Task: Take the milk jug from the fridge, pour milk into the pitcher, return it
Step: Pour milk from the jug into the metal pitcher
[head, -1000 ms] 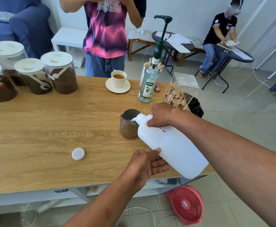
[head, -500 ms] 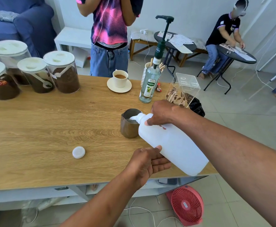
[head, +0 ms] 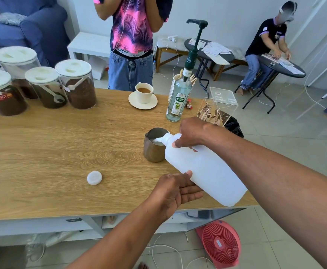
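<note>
Milk jug point(head: 205, 169) is tilted near the table's point(head: 42, 152) right edge, spout over the steel pitcher point(head: 154, 147), milk flowing. Right hand point(head: 192, 133) grips its neck; left hand point(head: 175, 191), fingers extended, supports its underside. Cap point(head: 94, 178) lies well left.

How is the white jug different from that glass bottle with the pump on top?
The milk jug is opaque white plastic, while the syrup bottle is clear glass with a label. The jug is tilted, its spout over the metal pitcher, held by the right hand and propped by the left hand; the bottle stands upright, untouched. The jug's cap lies on the table; the bottle wears its pump. Both hold liquid.
</note>
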The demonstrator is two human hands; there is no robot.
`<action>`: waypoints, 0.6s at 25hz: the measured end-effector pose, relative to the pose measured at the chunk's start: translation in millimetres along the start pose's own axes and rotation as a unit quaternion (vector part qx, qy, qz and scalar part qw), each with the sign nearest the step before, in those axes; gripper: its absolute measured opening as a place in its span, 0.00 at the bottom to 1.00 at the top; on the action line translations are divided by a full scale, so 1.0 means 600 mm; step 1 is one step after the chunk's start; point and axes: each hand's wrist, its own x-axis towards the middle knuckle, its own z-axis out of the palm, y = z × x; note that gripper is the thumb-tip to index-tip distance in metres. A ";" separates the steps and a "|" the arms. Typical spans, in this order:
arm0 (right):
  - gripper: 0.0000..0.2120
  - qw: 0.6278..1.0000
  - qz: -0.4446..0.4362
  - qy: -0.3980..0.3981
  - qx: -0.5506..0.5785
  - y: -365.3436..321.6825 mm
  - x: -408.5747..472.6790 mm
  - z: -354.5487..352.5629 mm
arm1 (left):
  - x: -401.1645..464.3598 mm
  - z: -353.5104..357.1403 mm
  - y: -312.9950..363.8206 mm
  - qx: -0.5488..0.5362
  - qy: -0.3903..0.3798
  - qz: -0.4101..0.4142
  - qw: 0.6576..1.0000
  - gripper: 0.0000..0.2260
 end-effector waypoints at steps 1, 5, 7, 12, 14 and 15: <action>0.21 1.000 0.000 0.002 0.002 0.002 -0.002 0.000 | 0.000 0.001 -0.001 0.001 0.000 -0.001 1.000 0.14; 0.21 1.000 -0.005 0.006 0.005 0.006 -0.006 0.002 | 0.000 0.003 -0.004 0.001 -0.001 -0.003 1.000 0.15; 0.22 1.000 -0.008 0.006 0.003 0.007 -0.008 0.003 | 0.001 0.004 -0.005 0.002 -0.001 -0.002 1.000 0.15; 0.21 1.000 -0.009 0.009 0.002 0.007 -0.003 0.002 | 0.001 0.005 -0.006 0.002 -0.004 0.005 1.000 0.14; 0.22 1.000 -0.009 0.008 0.003 0.007 -0.001 0.003 | 0.002 0.004 -0.005 0.002 -0.004 0.007 1.000 0.14; 0.21 1.000 -0.009 0.009 0.002 0.006 0.000 0.003 | 0.002 0.004 -0.006 0.002 -0.004 0.006 1.000 0.14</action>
